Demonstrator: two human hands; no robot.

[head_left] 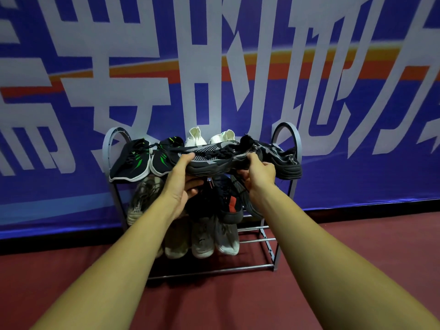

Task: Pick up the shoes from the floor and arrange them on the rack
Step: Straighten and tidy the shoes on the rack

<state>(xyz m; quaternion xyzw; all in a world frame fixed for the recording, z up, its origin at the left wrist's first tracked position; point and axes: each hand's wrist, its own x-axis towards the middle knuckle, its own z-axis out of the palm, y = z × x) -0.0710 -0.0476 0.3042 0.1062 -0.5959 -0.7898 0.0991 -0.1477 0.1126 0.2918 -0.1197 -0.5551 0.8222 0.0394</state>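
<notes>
While both hands grip one shoe (214, 156), rack (269, 266) holds pairs.

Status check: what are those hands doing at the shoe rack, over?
Both hands, left and right, gripping grey-black sneaker at rack top tier. White shoes behind. Over.

arms: both outstretched | left hand (184, 186): fingers curled, gripping | right hand (258, 173): fingers curled, gripping
</notes>
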